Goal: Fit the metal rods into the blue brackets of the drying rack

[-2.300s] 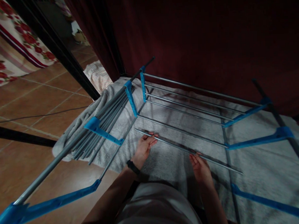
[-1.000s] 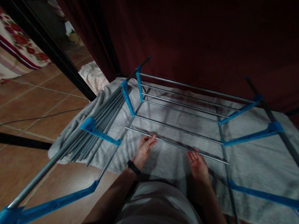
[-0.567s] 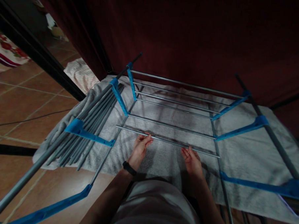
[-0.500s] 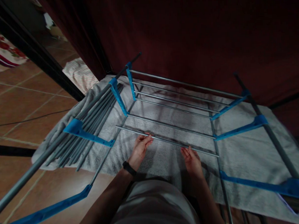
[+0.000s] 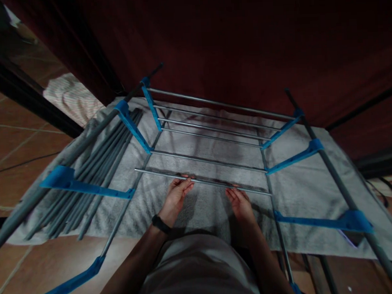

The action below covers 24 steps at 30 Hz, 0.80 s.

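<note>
A thin grey metal rod (image 5: 210, 182) lies crosswise in front of me, between the two sides of a rack frame. My left hand (image 5: 175, 201) pinches it left of its middle; a black band sits on that wrist. Further right, my right hand (image 5: 240, 204) is closed on the same rod with its fingertips. The rod's right end is close to the frame's thin right side tube (image 5: 274, 208); whether they touch I cannot tell. Blue plastic brackets, such as the left one (image 5: 87, 188) and the right one (image 5: 311, 222), join the frame's tubes. Several crossbars (image 5: 209, 160) span the frame beyond my hands.
A bundle of loose grey tubes (image 5: 96, 173) lies at the left on a grey blanket (image 5: 198, 207). Dark red curtains (image 5: 211, 42) hang behind. A dark flat object with a purple edge (image 5: 351, 237) rests under the right bracket. Tiled floor (image 5: 14, 146) shows at left.
My view has shifted to the right, so the frame appears further left. Both hands stay on the rod, and the rod holds about the same place within the frame.
</note>
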Each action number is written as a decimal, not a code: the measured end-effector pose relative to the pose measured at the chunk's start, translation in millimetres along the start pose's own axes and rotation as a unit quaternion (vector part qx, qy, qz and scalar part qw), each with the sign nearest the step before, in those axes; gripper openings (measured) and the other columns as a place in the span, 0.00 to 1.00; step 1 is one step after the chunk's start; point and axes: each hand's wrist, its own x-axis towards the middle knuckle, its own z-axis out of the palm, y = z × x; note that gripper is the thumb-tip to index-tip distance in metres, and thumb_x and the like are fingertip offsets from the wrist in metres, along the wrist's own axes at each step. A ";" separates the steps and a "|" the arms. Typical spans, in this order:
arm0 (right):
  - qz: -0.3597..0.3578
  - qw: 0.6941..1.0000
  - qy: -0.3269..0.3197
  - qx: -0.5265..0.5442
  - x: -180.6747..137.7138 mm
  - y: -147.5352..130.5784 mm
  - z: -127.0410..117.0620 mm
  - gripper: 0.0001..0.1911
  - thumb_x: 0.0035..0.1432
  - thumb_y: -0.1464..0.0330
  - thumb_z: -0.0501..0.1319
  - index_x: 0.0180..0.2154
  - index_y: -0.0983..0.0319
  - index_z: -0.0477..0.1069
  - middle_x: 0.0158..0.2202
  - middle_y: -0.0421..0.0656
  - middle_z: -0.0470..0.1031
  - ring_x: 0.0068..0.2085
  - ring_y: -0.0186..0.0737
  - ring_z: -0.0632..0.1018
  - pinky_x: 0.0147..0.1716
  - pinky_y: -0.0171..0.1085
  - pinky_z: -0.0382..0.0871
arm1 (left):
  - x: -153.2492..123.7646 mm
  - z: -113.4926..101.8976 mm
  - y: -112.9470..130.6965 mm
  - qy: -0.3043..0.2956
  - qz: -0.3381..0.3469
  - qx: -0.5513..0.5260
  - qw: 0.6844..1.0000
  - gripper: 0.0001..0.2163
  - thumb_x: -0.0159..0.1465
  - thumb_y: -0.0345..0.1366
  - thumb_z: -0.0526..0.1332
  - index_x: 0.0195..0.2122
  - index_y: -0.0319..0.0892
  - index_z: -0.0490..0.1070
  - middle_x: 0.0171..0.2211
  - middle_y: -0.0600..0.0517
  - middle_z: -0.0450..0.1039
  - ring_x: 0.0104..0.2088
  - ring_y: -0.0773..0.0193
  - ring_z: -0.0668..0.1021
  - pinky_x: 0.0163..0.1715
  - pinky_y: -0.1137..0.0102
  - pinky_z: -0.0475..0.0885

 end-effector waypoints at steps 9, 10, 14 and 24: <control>0.011 0.999 0.006 0.033 0.5 -2.6 6.3 0.15 0.55 0.54 0.69 0.36 0.57 0.74 0.36 0.42 0.81 0.42 0.42 0.82 0.53 0.48 0.76 | 8.5 -7.1 11.8 0.049 0.005 -0.002 0.999 0.08 0.53 0.23 0.72 0.30 0.41 0.76 0.31 0.52 0.81 0.32 0.64 0.83 0.37 0.71 0.79; 0.011 0.999 0.008 0.039 0.6 -2.6 6.6 0.15 0.55 0.53 0.69 0.36 0.57 0.74 0.35 0.42 0.81 0.42 0.42 0.82 0.53 0.48 0.76 | 9.6 -8.8 13.4 0.052 0.008 -0.003 0.999 0.08 0.53 0.23 0.71 0.29 0.41 0.76 0.31 0.53 0.82 0.32 0.64 0.83 0.37 0.71 0.79; 0.013 0.999 0.017 0.049 1.6 -2.0 7.8 0.16 0.55 0.52 0.68 0.35 0.57 0.73 0.34 0.41 0.81 0.41 0.41 0.83 0.52 0.47 0.77 | 11.5 -15.1 19.1 0.064 0.018 -0.016 0.998 0.10 0.53 0.24 0.72 0.26 0.42 0.72 0.30 0.54 0.81 0.32 0.64 0.83 0.37 0.71 0.80; -0.007 0.998 0.025 0.057 -3.4 -3.3 12.5 0.13 0.55 0.56 0.67 0.35 0.57 0.74 0.33 0.40 0.82 0.37 0.39 0.82 0.47 0.43 0.78 | 8.5 -20.6 33.4 0.078 0.028 -0.033 0.996 0.03 0.62 0.28 0.68 0.31 0.38 0.75 0.31 0.50 0.81 0.32 0.65 0.83 0.40 0.69 0.80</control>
